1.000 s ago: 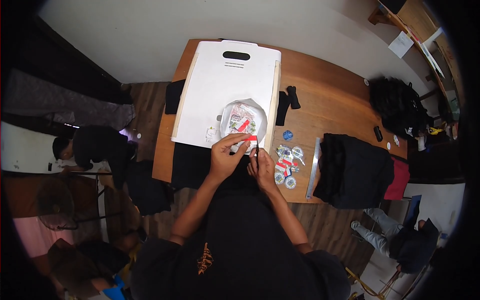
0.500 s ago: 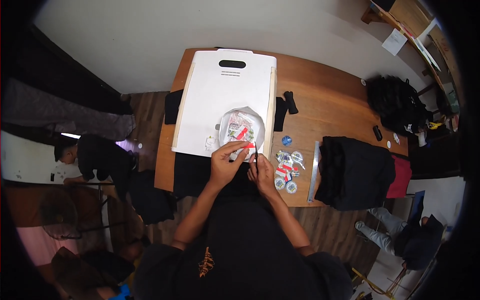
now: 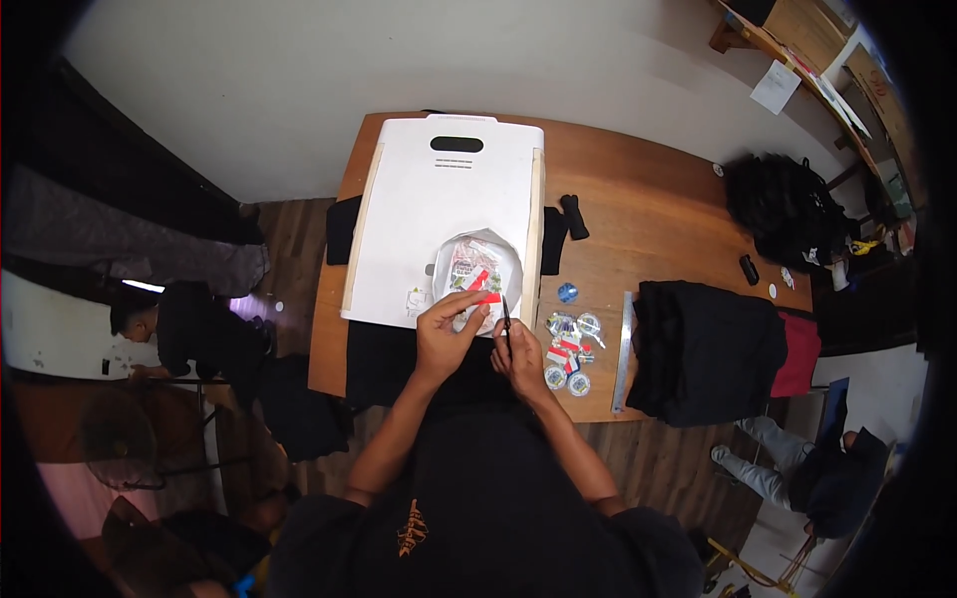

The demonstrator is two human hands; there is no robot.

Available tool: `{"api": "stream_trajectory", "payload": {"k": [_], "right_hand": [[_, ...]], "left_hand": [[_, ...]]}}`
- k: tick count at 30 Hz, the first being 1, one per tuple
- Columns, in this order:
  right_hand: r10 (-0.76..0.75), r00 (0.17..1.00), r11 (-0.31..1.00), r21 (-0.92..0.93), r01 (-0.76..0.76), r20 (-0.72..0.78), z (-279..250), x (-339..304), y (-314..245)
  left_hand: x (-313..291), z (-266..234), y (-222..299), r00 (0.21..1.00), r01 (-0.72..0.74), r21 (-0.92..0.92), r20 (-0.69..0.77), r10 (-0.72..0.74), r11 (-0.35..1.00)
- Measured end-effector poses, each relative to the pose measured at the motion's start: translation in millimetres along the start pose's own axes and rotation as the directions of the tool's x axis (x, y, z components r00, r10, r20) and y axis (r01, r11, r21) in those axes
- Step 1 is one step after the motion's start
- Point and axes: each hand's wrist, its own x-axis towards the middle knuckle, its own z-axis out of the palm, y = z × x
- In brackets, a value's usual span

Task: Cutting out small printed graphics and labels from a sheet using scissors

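Note:
Over a round, white-rimmed container (image 3: 515,249), my left hand (image 3: 446,337) pinches a small red-and-white piece (image 3: 488,298) between thumb and fingers. Beside it, my right hand (image 3: 522,365) is closed round a slim black pointed tool (image 3: 506,317) resembling small snips, its tip upward and close to the red piece. Printed scraps and another red strip (image 3: 478,280) lie inside the container. That container rests on the near part of a white board (image 3: 404,214) with an oval handle slot. My fingers hide part of its near rim.
Right of the board, round badges and red-and-white pieces (image 3: 564,351) lie on the wooden table (image 3: 638,199). A metal ruler (image 3: 624,349) borders a stack of black cloth (image 3: 703,349). Black bags (image 3: 783,204) sit at far right. Other people (image 3: 204,324) are at left and lower right.
The whole view has shifted slightly, with the table now lower in the picture. Both hands keep their holds, and the red piece shows a little more plainly between the left fingers.

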Motion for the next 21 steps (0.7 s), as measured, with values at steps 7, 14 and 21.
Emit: {"api": "stream_trajectory", "payload": {"k": [7, 14, 21], "right_hand": [[0.031, 1.000, 0.999, 0.031, -0.031, 0.004, 1.0, -3.3, 5.5], [0.008, 1.000, 1.000, 0.017, -0.008, -0.006, 3.8, -2.2, 1.1], [-0.026, 0.999, 0.999, 0.020, 0.025, 0.031, -0.2, -4.0, 4.3]], "left_hand": [[2.6, 0.2, -0.9, 0.999, -0.040, 0.045, -0.007, 0.040, 0.998], [-0.1, -0.1, -0.7, 1.000, -0.028, 0.046, -0.008, 0.028, 0.999], [-0.3, 1.9, 2.9, 0.999, -0.031, 0.031, -0.016, 0.032, 0.999]]}}
